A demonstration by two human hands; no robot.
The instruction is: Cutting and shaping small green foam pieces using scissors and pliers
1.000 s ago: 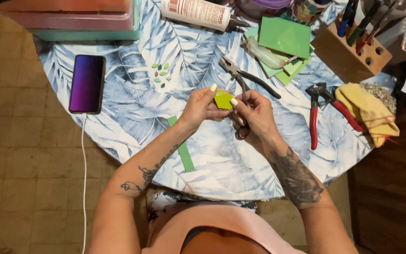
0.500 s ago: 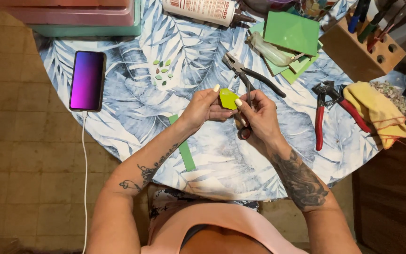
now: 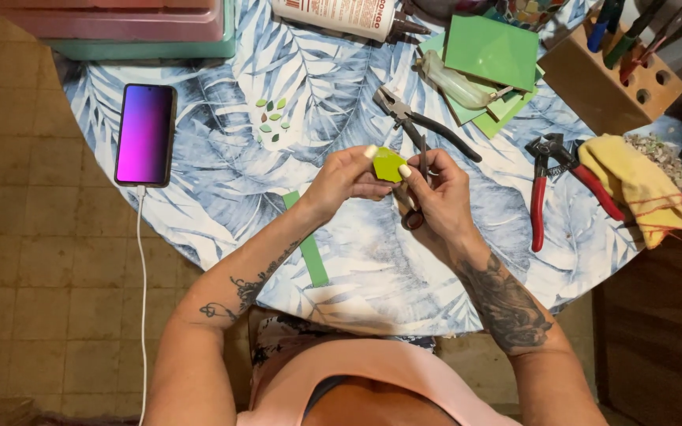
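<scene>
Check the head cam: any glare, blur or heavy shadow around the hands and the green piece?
Head view: light is even and soft, no hard shadows on the table; the lime green piece and both the left hand and right hand look sharp; the phone screen glows bright purple but is not blown out; the floor at far right falls dark.

The small green piece [image 3: 388, 165] shows only its middle, its edges covered by the fingers of the left hand [image 3: 347, 183] and right hand [image 3: 436, 193]. The tool in that right hand is mostly buried in the palm, kind unclear. At twelve o'clock the glue bottle [image 3: 341, 14] runs off the top edge, and so do the pink boxes [image 3: 120, 20] at eleven. The wooden tool block [image 3: 609, 75] at one o'clock loses its handles to the frame. The grey heap [image 3: 657, 154] beyond the yellow cloth [image 3: 633, 185] is too fine to identify.
</scene>
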